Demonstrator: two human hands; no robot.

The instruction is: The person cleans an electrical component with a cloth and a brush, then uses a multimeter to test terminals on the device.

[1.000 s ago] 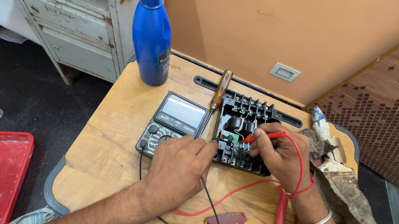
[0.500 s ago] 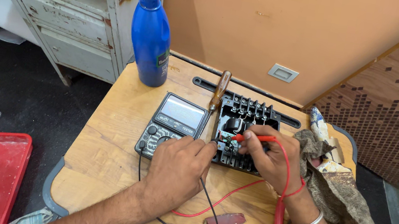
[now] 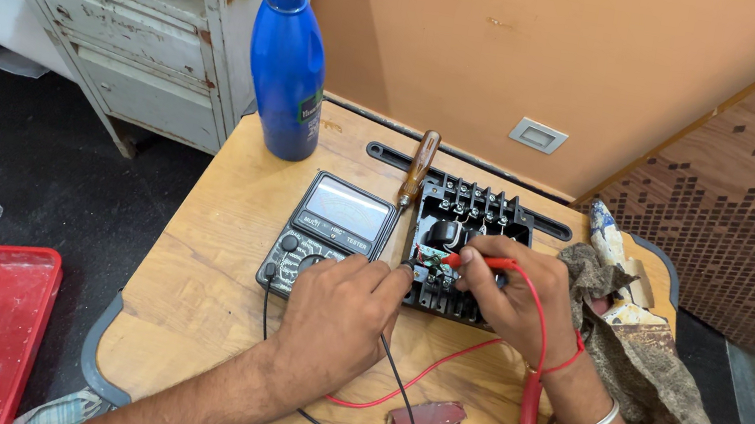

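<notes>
- Your right hand (image 3: 509, 297) has slid left, pinching the red probe (image 3: 470, 260) onto the black terminal block (image 3: 464, 245).
- Your left hand (image 3: 343, 312) grips the black probe (image 3: 407, 268) beside the multimeter (image 3: 335, 231).

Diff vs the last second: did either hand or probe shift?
Barely. The right hand with the red probe slid slightly left across the black terminal block; its tip now sits nearer the left hand, which holds the black probe at the block's left edge. The multimeter, screwdriver, blue bottle and rag stayed put.
</notes>
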